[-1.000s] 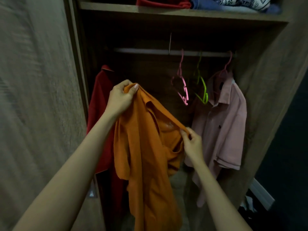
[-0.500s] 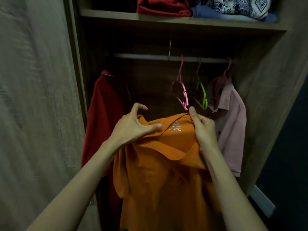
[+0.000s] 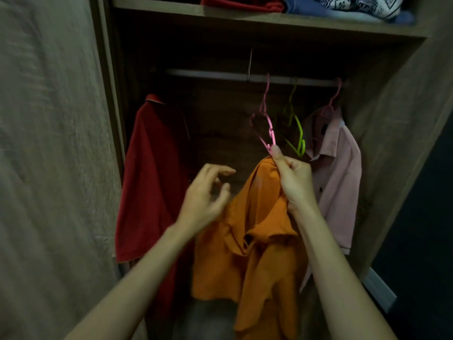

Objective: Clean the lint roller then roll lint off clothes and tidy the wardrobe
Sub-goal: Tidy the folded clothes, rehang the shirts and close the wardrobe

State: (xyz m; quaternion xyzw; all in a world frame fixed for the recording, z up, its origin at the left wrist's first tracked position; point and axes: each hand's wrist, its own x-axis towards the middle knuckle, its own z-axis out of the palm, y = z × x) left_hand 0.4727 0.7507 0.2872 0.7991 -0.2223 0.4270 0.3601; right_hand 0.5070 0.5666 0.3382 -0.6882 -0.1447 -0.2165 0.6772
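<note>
The orange shirt [image 3: 247, 244] is soft, light and limp; take it at the collar. Right hand [image 3: 295, 182] pinches it; left hand [image 3: 204, 195], at 9 o'clock, hovers with fingers spread, empty.

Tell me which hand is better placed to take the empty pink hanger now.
Probably the left hand: it is open and free. The right hand sits nearer the pink hanger, but its grip is closed on the orange shirt.

Orange shirt [image 3: 259, 231] matt cloth, pink hanger [image 3: 266, 123] glossy plastic, wardrobe [image 3: 397, 119] woodgrain, rail [image 3: 208, 75] metal.
</note>
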